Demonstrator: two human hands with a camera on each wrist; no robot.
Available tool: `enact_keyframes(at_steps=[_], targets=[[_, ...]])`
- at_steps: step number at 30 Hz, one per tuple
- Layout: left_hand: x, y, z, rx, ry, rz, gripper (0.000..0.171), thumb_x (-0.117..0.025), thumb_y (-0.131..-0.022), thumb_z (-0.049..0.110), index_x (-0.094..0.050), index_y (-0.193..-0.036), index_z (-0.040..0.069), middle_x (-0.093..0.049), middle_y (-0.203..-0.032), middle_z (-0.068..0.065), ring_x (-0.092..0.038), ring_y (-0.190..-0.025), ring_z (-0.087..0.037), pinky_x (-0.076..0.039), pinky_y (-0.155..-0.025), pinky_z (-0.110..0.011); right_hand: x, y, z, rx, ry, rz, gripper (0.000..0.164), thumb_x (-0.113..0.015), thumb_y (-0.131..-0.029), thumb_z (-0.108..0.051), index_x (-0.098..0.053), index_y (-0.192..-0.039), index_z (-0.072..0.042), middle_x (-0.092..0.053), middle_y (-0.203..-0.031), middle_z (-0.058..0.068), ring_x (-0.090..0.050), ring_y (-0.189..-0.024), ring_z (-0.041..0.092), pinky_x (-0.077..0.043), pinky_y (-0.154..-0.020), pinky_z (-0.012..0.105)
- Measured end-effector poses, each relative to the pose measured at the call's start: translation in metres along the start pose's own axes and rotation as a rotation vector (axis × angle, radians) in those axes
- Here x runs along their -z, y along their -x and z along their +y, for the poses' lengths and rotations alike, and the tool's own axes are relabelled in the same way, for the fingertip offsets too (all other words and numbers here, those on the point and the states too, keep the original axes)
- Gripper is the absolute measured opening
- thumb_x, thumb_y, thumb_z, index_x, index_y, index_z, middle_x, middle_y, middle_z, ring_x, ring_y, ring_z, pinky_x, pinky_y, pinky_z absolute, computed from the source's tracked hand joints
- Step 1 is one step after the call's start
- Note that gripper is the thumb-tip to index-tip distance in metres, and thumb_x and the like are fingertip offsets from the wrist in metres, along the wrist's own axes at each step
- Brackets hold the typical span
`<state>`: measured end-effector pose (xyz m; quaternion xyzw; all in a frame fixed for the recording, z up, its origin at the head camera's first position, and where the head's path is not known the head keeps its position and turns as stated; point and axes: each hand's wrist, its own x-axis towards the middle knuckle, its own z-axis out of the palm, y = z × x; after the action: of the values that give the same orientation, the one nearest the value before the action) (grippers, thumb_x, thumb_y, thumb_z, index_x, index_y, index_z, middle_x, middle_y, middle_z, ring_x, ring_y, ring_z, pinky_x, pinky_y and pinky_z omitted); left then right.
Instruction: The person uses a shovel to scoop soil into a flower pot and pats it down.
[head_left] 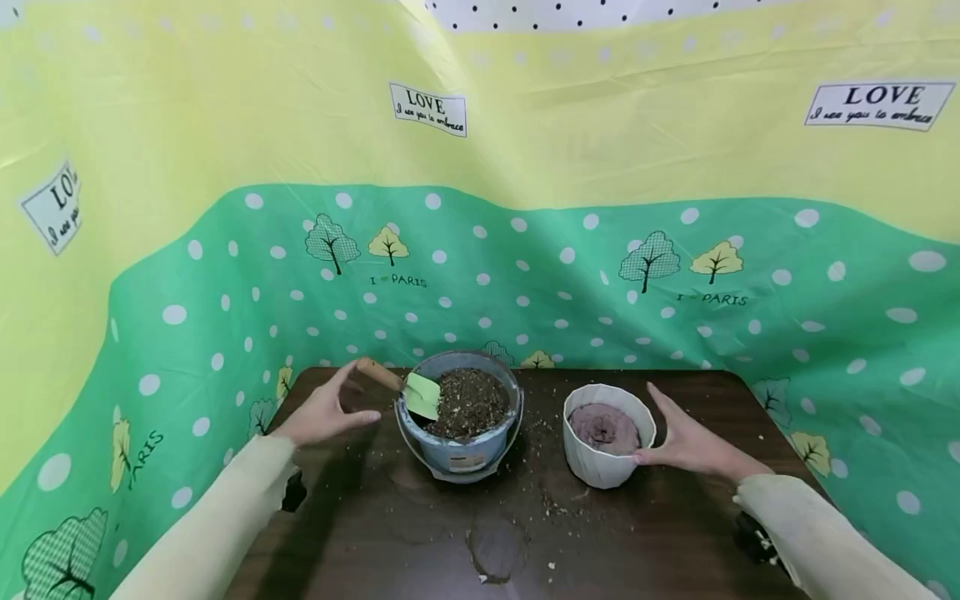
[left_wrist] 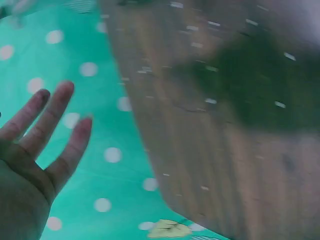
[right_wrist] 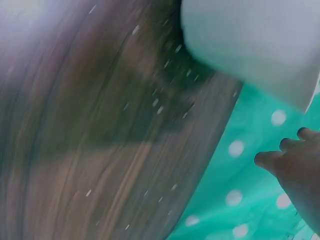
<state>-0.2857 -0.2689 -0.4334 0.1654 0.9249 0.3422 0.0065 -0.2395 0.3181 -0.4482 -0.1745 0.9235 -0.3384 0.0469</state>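
A blue-grey bucket holds dark soil. Against its left inner side leans a small trowel with a pale green blade and a wooden handle that sticks out to the left. My left hand is beside that handle, thumb and fingers spread; whether a fingertip touches the handle cannot be told. Straight, parted fingers show in the left wrist view. To the right stands a white faceted pot with a purplish-brown round mass inside. My right hand is extended at its right side, thumb at the wall.
Both containers stand on a dark brown table with scattered soil crumbs and a ring-shaped dirt mark near the front. A green and yellow printed cloth hangs behind and at both sides. The bucket's wire handle hangs down at its front.
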Motion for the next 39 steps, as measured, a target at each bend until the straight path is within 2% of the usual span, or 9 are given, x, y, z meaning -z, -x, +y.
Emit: enact_keyframes(at_steps=[4,7,11,14,18,24,30,34,39], targets=[[0.016,-0.011,0.024,-0.041,0.060,0.043,0.097,-0.078,-0.085,0.044,-0.023,-0.157,0.011,-0.059,-0.123,-0.015,-0.064,-0.096,-0.025,-0.053,-0.078,-0.041,-0.009,-0.006,-0.011,0.027,-0.039,-0.007,0.128,-0.087,-0.076,-0.038,0.003,-0.155,0.008,0.000,-0.156,0.037,-0.008,-0.140,0.057,-0.025,-0.102,0.071],[0.023,-0.020,0.045,-0.081,0.061,0.025,0.086,-0.079,-0.086,0.041,-0.036,-0.153,0.010,-0.062,-0.116,-0.010,-0.063,-0.087,-0.021,-0.053,-0.072,-0.039,-0.014,-0.009,-0.014,0.039,-0.045,-0.001,0.129,-0.088,-0.075,-0.038,0.003,-0.154,0.010,0.002,-0.156,0.037,-0.005,-0.141,0.056,-0.022,-0.103,0.070],[0.025,-0.032,0.066,-0.119,-0.008,-0.021,0.056,-0.080,-0.086,0.033,-0.061,-0.131,0.005,-0.067,-0.098,-0.003,-0.060,-0.075,-0.018,-0.050,-0.065,-0.037,-0.017,-0.012,-0.011,0.032,-0.040,0.020,0.131,-0.089,-0.074,-0.038,0.003,-0.153,0.012,0.003,-0.156,0.037,-0.003,-0.142,0.055,-0.020,-0.105,0.070],[0.022,-0.040,0.074,-0.111,-0.060,-0.060,0.040,-0.081,-0.086,0.025,-0.069,-0.115,0.001,-0.070,-0.090,0.000,-0.062,-0.073,-0.014,-0.050,-0.064,-0.034,-0.018,-0.011,-0.008,0.027,-0.041,0.027,0.131,-0.090,-0.073,-0.036,0.002,-0.152,0.013,0.002,-0.155,0.039,-0.004,-0.140,0.057,-0.021,-0.104,0.071],[0.017,-0.044,0.080,-0.065,-0.067,-0.081,0.033,-0.082,-0.085,0.018,-0.072,-0.109,-0.002,-0.074,-0.088,-0.002,-0.068,-0.074,-0.013,-0.053,-0.064,-0.031,-0.022,-0.011,-0.006,0.037,-0.057,0.033,0.131,-0.091,-0.072,-0.032,0.002,-0.152,0.012,0.002,-0.154,0.039,-0.006,-0.139,0.058,-0.024,-0.102,0.071],[0.021,-0.039,0.080,-0.034,-0.016,-0.038,0.019,-0.082,-0.084,0.019,-0.079,-0.099,0.008,-0.075,-0.095,-0.004,-0.070,-0.080,-0.014,-0.053,-0.063,-0.031,-0.027,-0.016,-0.006,0.041,-0.065,0.066,0.135,-0.092,-0.069,-0.036,0.003,-0.155,0.007,0.002,-0.154,0.037,-0.010,-0.138,0.058,-0.031,-0.099,0.070],[0.026,-0.031,0.073,0.006,0.046,-0.002,0.022,-0.084,-0.082,0.026,-0.080,-0.096,0.010,-0.074,-0.101,-0.005,-0.062,-0.072,-0.019,-0.046,-0.052,-0.032,-0.030,-0.018,-0.009,0.007,-0.058,0.072,0.136,-0.091,-0.069,-0.043,0.002,-0.155,0.006,-0.002,-0.155,0.036,-0.017,-0.137,0.057,-0.033,-0.098,0.069],[0.018,-0.027,0.070,0.027,0.122,-0.011,0.026,-0.084,-0.082,0.026,-0.078,-0.097,0.006,-0.075,-0.090,-0.006,-0.061,-0.067,-0.020,-0.045,-0.048,-0.031,-0.033,-0.015,-0.008,-0.012,-0.057,0.074,0.135,-0.091,-0.069,-0.043,0.001,-0.155,0.007,-0.003,-0.155,0.036,-0.019,-0.137,0.057,-0.035,-0.097,0.068],[-0.001,-0.028,0.068,0.030,0.231,0.003,0.029,-0.084,-0.082,0.023,-0.077,-0.101,0.003,-0.075,-0.083,-0.007,-0.058,-0.050,-0.019,-0.044,-0.044,-0.030,-0.036,-0.012,-0.009,-0.032,-0.076,0.088,0.136,-0.091,-0.068,-0.043,0.001,-0.153,0.011,-0.003,-0.155,0.037,-0.018,-0.137,0.056,-0.033,-0.099,0.067]])
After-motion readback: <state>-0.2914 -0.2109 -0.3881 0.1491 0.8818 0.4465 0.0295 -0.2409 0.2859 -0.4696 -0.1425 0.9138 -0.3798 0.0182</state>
